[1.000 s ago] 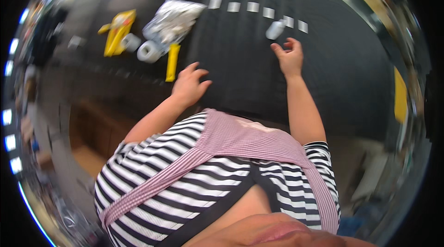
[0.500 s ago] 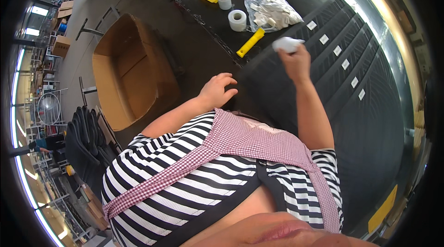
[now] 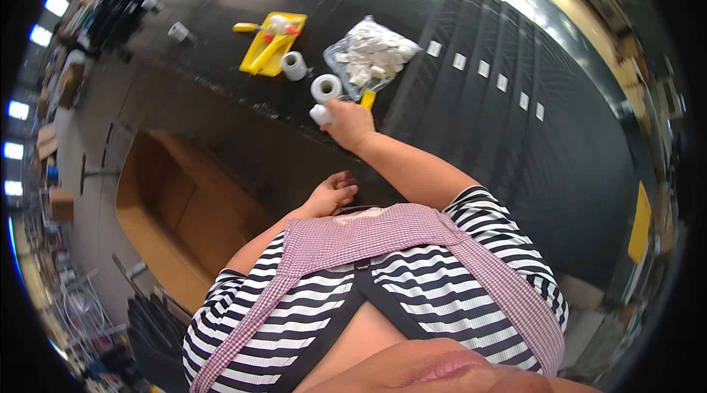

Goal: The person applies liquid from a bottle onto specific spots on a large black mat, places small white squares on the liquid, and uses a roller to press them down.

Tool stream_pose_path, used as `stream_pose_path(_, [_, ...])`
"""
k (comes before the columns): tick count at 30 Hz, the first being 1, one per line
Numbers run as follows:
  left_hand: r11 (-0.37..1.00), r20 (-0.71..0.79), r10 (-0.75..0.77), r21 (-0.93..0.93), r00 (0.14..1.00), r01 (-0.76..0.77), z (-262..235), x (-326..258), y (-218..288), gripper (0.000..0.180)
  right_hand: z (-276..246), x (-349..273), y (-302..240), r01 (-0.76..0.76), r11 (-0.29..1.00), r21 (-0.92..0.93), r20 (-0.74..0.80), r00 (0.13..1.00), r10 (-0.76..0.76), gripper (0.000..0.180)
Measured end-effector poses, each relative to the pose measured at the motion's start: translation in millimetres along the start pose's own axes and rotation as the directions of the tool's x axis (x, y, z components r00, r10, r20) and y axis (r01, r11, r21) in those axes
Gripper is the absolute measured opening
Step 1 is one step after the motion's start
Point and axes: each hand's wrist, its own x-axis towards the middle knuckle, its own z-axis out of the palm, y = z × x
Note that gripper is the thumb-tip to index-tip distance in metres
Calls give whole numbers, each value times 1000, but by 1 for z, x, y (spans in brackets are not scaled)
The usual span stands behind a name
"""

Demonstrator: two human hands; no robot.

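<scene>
My right hand [image 3: 347, 122] reaches out over the black table [image 3: 442, 135] and holds a small white roll [image 3: 319, 114] at its fingertips. Just beyond it stands a white tape roll [image 3: 325, 87], with another one [image 3: 294, 64] further left. A yellow handle [image 3: 367, 99] pokes out past my right hand. My left hand [image 3: 333, 193] hangs low near my chest, fingers loosely curled, holding nothing.
A clear bag of white pieces [image 3: 368, 58] lies on the table beside a yellow tray of tools [image 3: 271, 43]. Black panels with white labels [image 3: 486, 69] cover the right side. An open cardboard box [image 3: 173, 205] sits on the floor to my left.
My right hand has carried the small white roll from the black panels over to the tape rolls near the bag. My left hand dropped back toward my body.
</scene>
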Motion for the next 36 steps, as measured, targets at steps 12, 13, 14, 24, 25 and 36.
stream_pose_path(12, [946,485,24,-293,874,137,39,9,42,63,-132,-168,88,-184,861,473,-435,802,410,22])
stream_pose_path(13, [952,475,62,-292,878,90,44,9,40,69,-150,-205,107,-260,839,478,-510,695,506,18])
stream_pose_path(14, [957,469,96,-287,878,49,48,10,37,75,-166,-249,126,-365,756,543,-523,557,645,15])
stream_pose_path(24, [857,352,228,370,908,-359,132,4,-2,63,-179,-599,278,431,-28,902,112,-171,979,54])
stream_pose_path(25, [813,348,298,396,889,-427,141,8,-10,55,-180,-596,280,405,-41,913,84,-89,992,54])
stream_pose_path(36, [869,-162,486,-18,859,-495,276,-30,67,16,-213,-581,258,238,-369,898,296,292,909,57])
